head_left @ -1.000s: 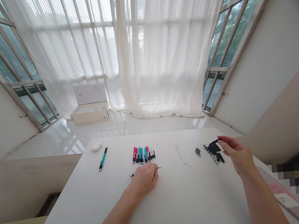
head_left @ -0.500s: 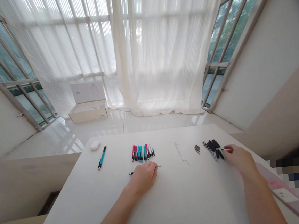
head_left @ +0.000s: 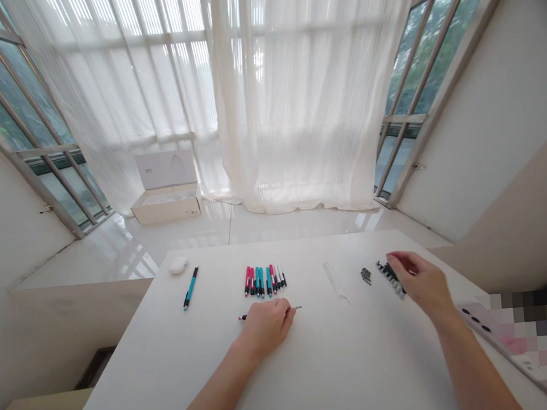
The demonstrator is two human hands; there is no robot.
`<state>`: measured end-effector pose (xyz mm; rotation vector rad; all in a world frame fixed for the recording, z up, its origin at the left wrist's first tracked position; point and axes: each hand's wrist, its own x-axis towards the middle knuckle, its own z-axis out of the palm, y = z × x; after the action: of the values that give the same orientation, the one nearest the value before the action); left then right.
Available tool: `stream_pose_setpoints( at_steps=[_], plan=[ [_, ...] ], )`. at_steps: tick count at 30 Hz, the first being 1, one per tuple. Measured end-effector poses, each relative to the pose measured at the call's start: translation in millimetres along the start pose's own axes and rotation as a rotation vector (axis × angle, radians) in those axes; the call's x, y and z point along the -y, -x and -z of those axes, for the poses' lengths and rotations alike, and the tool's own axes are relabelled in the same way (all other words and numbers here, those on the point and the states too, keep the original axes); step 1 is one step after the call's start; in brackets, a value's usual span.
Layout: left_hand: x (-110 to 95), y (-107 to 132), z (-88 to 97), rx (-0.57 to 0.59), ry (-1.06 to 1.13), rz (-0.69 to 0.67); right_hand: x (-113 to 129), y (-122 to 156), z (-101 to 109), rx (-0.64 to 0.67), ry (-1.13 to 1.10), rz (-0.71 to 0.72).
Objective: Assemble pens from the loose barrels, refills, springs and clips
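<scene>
Running roughly left to right, the slim pen [head_left: 243,318] lies within the left hand [head_left: 267,325], whose curled fingers are clamped around it, an end showing on either side. Well to the right of that grip, the right hand [head_left: 421,281] is nearer the black sleeves [head_left: 389,272], partly hidden beneath it; whether its fingers pinch one, I cannot tell. Between the hands lie thin rods [head_left: 335,282] and small grey pieces [head_left: 366,276].

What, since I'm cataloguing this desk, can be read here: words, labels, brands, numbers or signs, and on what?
No text is readable.
White box: dark print on its front, too small.
Box lid: faint markings, too small.
Pale label, lower right: blurred.
Row of pens: too small to tell.
</scene>
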<state>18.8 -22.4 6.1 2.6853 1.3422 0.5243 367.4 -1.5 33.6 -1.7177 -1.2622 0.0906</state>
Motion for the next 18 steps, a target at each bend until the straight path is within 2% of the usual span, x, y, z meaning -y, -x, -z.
stream_pose_setpoints(
  at_steps=[2,5,7,9,12,16,18],
  plan=[
    [0,0,-0.8,-0.028,-0.002,-0.003,26,17,-16,0.27,-0.17,0.063],
    [1,0,-1.5,-0.079,0.0,-0.009,63,51,-41,0.698,-0.257,0.169],
    [3,0,-1.5,-0.108,0.006,-0.014,81,73,-56,0.859,-0.29,0.23],
    [3,0,-1.4,-0.125,0.01,-0.021,90,89,-67,0.915,-0.317,0.242],
    [2,1,-1.6,-0.125,0.008,-0.037,90,102,-81,0.921,-0.369,0.198],
    [0,0,-2.5,-0.108,0.027,-0.05,80,98,-88,0.91,-0.457,0.121],
    [0,-1,-2.6,-0.114,0.044,-0.053,74,87,-84,0.85,-0.432,0.111]
  ],
)
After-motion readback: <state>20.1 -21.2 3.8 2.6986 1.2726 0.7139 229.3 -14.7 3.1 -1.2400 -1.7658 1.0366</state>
